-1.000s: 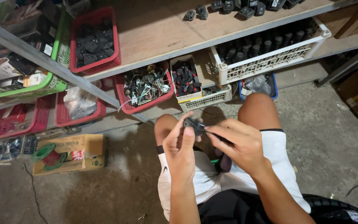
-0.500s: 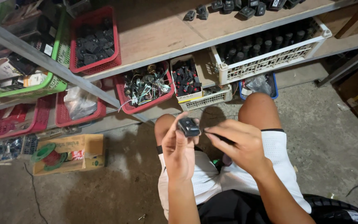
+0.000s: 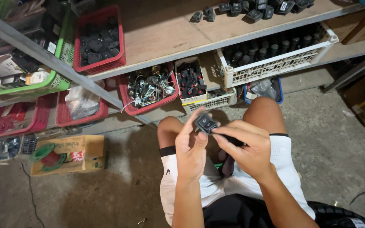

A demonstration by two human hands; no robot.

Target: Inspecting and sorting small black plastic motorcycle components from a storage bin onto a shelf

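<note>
- The left hand [image 3: 191, 150] holds a small black rocker switch [image 3: 206, 123] at its fingertips, with thumb and forefinger closed on the near side of the part and the palm turned up.
- The right hand [image 3: 245, 145] meets it from the other side; its fingers are bent and pinched on the right edge of the same switch, so both hands grip one part between them, above the bare knees.
- The switch is tilted, with its face with the two rockers turned toward the camera. What is on its back side I cannot tell.
- I judge the step in hand to be an inspection or a small adjustment of the switch: the fingers sit on its edges, not on the rockers.
- The next move, in my judgement, calls for a firm hold by one hand while the other turns or presses the part; it is small and could slip from the fingertips.
- Just beyond the hands, on the low shelf, stand a cream box of black and red switches [image 3: 189, 80] and a red basket of wires [image 3: 148, 88].
- Further left of the hands lies a cardboard box with a green spool [image 3: 49, 156] on the floor.
</note>
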